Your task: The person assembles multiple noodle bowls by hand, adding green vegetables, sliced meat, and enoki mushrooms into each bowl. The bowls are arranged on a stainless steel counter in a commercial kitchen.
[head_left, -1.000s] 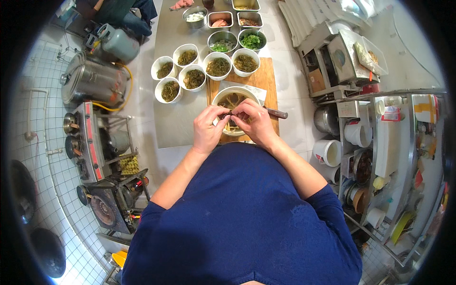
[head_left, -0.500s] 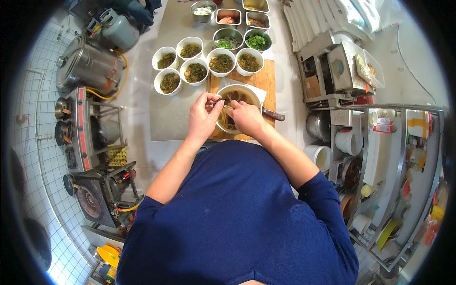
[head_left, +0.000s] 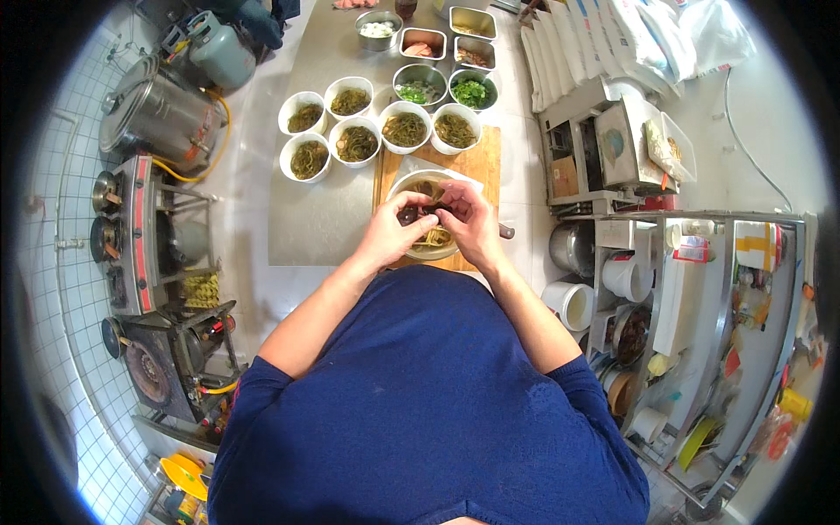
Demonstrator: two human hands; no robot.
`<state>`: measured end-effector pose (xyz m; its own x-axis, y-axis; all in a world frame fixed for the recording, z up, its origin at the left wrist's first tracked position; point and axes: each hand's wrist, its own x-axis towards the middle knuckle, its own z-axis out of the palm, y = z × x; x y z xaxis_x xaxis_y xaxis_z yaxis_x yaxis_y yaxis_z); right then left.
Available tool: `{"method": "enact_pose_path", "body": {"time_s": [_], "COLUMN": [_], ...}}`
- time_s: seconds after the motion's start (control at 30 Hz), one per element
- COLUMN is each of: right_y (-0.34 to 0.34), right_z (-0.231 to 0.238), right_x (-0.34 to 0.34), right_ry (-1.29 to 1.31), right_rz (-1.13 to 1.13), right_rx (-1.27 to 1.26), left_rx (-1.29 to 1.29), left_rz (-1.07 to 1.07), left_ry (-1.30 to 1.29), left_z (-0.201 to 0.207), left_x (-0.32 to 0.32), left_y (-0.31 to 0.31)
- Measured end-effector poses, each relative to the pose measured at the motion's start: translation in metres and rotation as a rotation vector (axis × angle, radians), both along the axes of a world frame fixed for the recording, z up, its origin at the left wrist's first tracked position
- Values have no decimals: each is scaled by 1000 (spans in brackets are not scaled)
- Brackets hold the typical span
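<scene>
My left hand (head_left: 391,229) and my right hand (head_left: 472,227) meet over a pale round tub (head_left: 429,255) at the near end of a wooden cutting board (head_left: 489,162). Their thumbs and fingers pinch a small dark brown piece of food (head_left: 426,211) between them; its exact kind is too small to make out. Yellowish strips (head_left: 435,237) and other food lie inside the tub, partly covered by my hands. Behind my right hand pokes out a knife handle (head_left: 507,232). A pale flat sheet (head_left: 465,179) shows beyond the tub.
Beyond the tub stand several white bowls (head_left: 405,150) of dark green shreds. Farther back are metal pans of chopped greens (head_left: 472,94), pink food (head_left: 419,50) and white pieces (head_left: 378,30). Stoves (head_left: 131,254) flank the left, shelving (head_left: 700,219) the right.
My right hand has risen out of the tub and turned, joining my left hand at the dark piece. My left hand has shifted slightly nearer me. The view has shifted a little.
</scene>
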<state>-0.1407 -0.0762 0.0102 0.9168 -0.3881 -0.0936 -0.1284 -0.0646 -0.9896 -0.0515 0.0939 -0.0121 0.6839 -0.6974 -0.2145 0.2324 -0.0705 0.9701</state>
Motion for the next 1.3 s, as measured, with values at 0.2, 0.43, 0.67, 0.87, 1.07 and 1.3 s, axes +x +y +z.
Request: {"method": "enact_pose_path", "body": {"time_s": [0.2, 0.43, 0.67, 0.87, 1.07, 1.3], "right_y": [1, 2, 0, 0, -3, -7], "right_z": [4, 3, 19, 24, 23, 13], "right_x": [-10, -20, -26, -23, -18, -4], "right_ry": [-85, -51, -92, -53, -145, -229], "right_rz": [-24, -28, 53, 64, 87, 168], "right_rx": [-194, -8, -264, -291, -411, -627], "left_rx": [-42, -102, -77, -59, -13, 58], "left_rz": [109, 174, 113, 104, 114, 61], "left_ry": [-343, -755, -907, -907, -760, -548], "left_z": [11, 19, 24, 26, 24, 22], "left_x": [-3, 2, 5, 3, 2, -1], "left_y": [-1, 4, 5, 2, 2, 2]}}
